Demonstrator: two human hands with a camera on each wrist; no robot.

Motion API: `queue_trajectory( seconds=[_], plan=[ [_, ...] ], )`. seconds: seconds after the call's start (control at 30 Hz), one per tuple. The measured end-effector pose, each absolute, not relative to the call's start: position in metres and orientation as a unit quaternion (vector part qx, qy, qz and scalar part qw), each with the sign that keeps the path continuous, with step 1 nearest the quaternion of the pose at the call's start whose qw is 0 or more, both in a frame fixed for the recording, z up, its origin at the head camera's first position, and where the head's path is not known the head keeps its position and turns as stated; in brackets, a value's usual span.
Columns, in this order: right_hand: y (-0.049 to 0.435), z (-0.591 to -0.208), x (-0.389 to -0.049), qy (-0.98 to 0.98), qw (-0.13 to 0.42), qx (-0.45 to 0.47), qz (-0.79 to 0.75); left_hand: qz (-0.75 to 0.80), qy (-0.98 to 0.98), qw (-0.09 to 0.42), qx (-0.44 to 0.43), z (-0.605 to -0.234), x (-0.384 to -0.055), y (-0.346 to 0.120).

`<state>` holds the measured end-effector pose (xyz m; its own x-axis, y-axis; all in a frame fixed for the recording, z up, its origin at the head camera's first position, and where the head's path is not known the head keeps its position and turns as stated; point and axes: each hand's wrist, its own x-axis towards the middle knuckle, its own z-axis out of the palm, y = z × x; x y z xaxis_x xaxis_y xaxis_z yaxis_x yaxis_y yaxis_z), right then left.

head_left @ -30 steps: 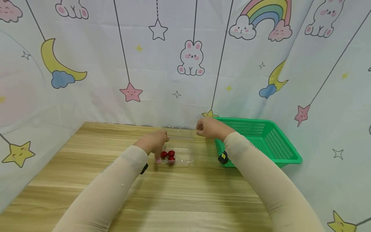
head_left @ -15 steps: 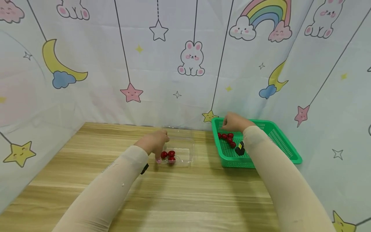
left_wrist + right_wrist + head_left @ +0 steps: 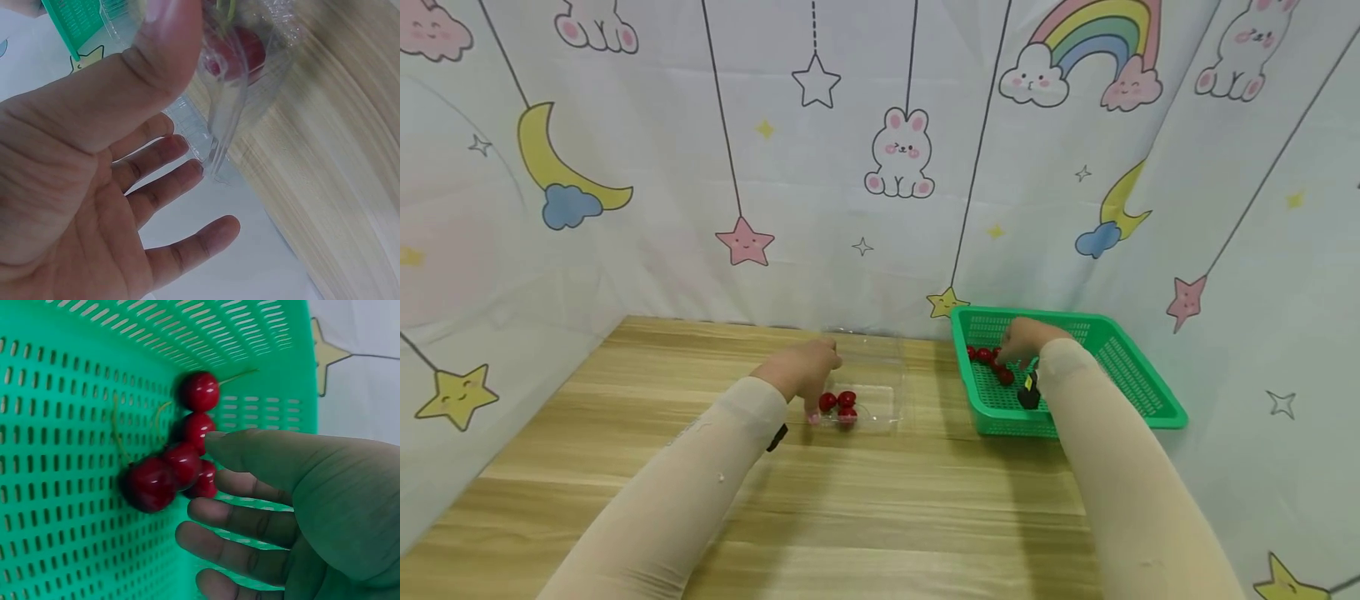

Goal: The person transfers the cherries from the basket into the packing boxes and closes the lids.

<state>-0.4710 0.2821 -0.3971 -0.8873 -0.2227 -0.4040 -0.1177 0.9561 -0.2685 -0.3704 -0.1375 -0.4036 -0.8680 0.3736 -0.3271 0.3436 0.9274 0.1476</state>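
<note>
My left hand (image 3: 796, 372) holds the left side of a clear plastic box (image 3: 880, 400), thumb at the front and fingers toward the back. In the left wrist view the thumb (image 3: 165, 56) lies over the box's edge, near a red cherry (image 3: 253, 53) seen through the plastic. Several cherries (image 3: 847, 399) sit in the box's left part. Inside the green basket (image 3: 970, 392), my right hand (image 3: 1030, 337) reaches down at more cherries (image 3: 150, 484). Its thumb (image 3: 234, 449) meets one cherry (image 3: 197, 428) in the right wrist view; the fingers are spread, with no cherry clearly enclosed.
The box's transparent lid (image 3: 865, 343) stands raised at the back. Both box and basket rest on a wood-grain table (image 3: 850, 517). A printed white curtain (image 3: 820, 167) hangs behind the table and along its sides.
My right hand has moved right from beside the basket's left rim, over the basket, then down to the cherries. My left hand has stayed at the box.
</note>
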Motion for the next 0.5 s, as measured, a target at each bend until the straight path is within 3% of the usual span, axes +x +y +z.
queue_trajectory(
  seconds=[0.5],
  plan=[
    [0.284, -0.415, -0.475, 0.955, 0.256, -0.066, -0.137, 0.047, 0.966, 0.180, 0.179, -0.405, -0.371, -0.138]
  ],
)
